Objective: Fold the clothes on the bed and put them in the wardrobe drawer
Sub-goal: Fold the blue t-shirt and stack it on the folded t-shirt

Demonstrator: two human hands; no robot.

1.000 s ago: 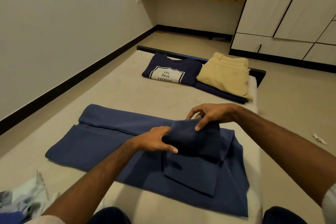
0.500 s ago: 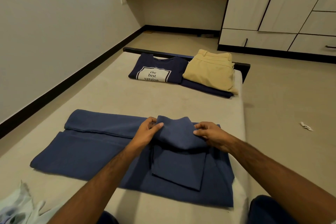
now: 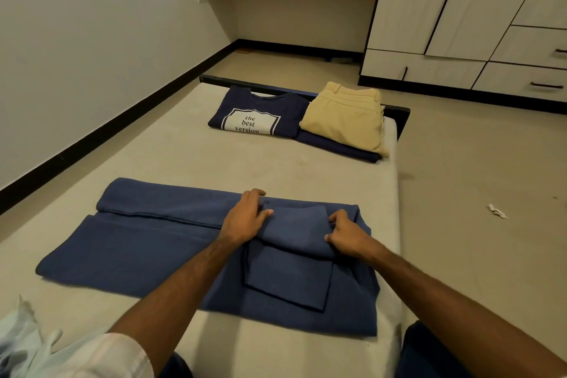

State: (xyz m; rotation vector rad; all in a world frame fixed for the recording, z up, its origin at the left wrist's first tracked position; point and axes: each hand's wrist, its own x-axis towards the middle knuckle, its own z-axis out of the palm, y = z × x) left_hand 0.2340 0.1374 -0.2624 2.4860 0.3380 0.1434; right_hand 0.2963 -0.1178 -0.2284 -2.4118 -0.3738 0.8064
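From my head camera, the blue garment (image 3: 171, 236) lies spread across the near end of the bed (image 3: 190, 159), and I am folding a sleeve or flap of it back onto itself. My left hand (image 3: 244, 218) rests on the fabric with fingers (image 3: 256, 193) loosely curled and the thumb laid over the fold. My right hand (image 3: 346, 233) pinches the fold's other edge, fingers tucked under the cloth. To do this well, I judge I should keep both edges level, lay the fold square to the body, then smooth outward so no ridge stays.

Counted: one garment in hand; three folded ones at the far end, a printed shirt (image 3: 257, 115), tan trousers (image 3: 345, 116) and a dark piece (image 3: 334, 146) beneath them; one pale bundle (image 3: 21, 344) near my left elbow. The wardrobe (image 3: 460, 6) stands past the bed, drawers closed.
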